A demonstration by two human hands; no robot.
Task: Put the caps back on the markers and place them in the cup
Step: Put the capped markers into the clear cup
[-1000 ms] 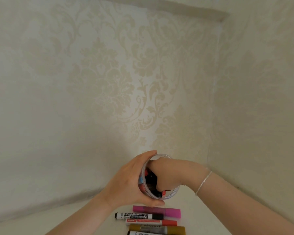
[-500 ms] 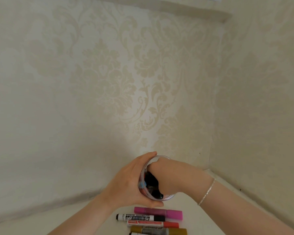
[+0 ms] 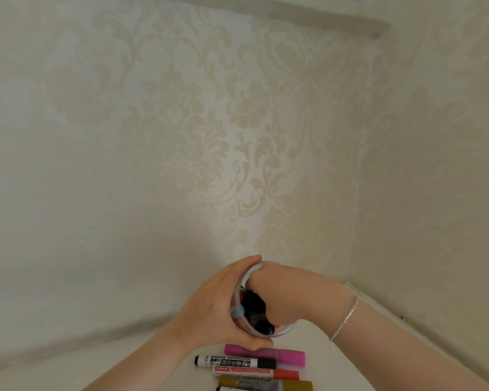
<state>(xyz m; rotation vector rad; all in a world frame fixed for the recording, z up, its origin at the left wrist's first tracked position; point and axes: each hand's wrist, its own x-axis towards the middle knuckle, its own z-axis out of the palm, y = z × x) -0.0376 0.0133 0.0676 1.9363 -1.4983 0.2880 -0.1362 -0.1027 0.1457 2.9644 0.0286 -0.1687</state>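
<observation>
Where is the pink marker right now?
The pink marker lies flat at the bottom centre of the head view, just below the clear plastic cup, above the white whiteboard marker.

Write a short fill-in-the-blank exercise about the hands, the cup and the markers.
1. The left hand grips the clear ____ from outside.
2. The right hand reaches ____ the cup.
3. The marker nearest the cup is ____.
4. The right wrist wears a thin ____.

Answers: cup; into; pink; bracelet

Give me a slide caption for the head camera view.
Left hand holds clear cup; right hand reaches inside; markers lie nearby.
</observation>
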